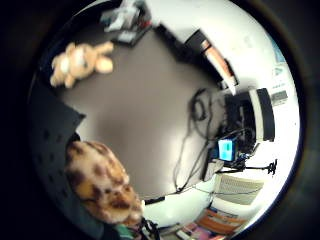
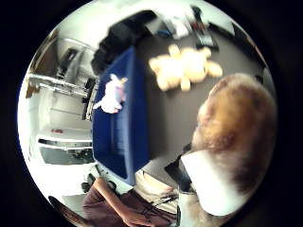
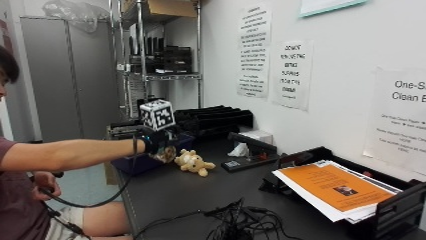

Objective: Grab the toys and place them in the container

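Note:
My gloved right hand (image 3: 154, 140) is stretched out over the dark table (image 3: 200, 195) and grips a brown-spotted plush toy (image 3: 166, 155), which hangs just under the palm. The same plush toy (image 1: 102, 182) (image 2: 236, 137) fills a large part of both palm views. A tan teddy bear (image 3: 194, 162) (image 1: 80, 62) (image 2: 184, 66) lies on the table just right of the hand. The blue container (image 3: 136, 162) (image 2: 116, 137) stands below and behind the hand at the table's left edge. A small white and pink toy (image 2: 111, 94) lies inside it.
A black paper tray with an orange sheet (image 3: 333, 187) stands at the right. Tangled cables (image 3: 233, 225) lie at the front. A black stapler-like bar (image 3: 249, 161) and a white tissue (image 3: 239, 150) sit near the wall, and stacked black trays (image 3: 213, 119) sit behind.

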A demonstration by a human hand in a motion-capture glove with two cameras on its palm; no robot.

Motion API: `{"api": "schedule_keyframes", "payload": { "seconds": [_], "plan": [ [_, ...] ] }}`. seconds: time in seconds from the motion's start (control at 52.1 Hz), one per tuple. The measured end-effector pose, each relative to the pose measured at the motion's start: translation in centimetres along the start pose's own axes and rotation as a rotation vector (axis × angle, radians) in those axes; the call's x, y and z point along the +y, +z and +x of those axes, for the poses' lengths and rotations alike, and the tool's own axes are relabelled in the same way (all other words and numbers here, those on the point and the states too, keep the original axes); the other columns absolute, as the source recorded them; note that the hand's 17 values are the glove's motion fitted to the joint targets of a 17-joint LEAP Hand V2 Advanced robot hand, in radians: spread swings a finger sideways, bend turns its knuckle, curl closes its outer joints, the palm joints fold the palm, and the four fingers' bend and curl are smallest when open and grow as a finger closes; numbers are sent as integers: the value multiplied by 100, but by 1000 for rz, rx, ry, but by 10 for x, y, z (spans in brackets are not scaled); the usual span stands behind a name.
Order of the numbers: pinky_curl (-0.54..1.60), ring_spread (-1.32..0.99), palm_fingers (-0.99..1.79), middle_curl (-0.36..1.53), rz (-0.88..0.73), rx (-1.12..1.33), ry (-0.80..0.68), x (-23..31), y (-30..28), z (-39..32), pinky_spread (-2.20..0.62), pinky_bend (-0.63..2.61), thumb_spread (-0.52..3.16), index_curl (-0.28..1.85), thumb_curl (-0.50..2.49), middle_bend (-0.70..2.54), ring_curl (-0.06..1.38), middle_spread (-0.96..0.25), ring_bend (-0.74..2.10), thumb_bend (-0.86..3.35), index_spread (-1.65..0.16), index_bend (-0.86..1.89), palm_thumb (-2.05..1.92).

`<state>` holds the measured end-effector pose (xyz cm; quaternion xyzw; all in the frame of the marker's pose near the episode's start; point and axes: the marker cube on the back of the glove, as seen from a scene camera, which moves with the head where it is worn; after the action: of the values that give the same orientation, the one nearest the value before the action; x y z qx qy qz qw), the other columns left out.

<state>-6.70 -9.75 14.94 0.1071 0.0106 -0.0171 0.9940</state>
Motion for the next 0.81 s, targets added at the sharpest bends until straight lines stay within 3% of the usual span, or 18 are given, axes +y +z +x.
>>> {"api": "schedule_keyframes", "payload": {
  "seconds": [0.173,0.326,0.806],
  "plan": [
    [47,-32,112,71,48,51,-70,-22,-85,-23,-35,96,66,73,78,116,66,-18,123,6,-28,102,55],
    [48,-32,110,72,70,42,-126,-33,-125,-58,-35,97,62,80,83,118,66,-17,125,4,-27,101,56],
    [49,-30,107,74,-3,-30,-403,-43,-104,-246,-35,95,55,96,96,119,65,-16,129,-1,-26,95,56]
  ]
}}
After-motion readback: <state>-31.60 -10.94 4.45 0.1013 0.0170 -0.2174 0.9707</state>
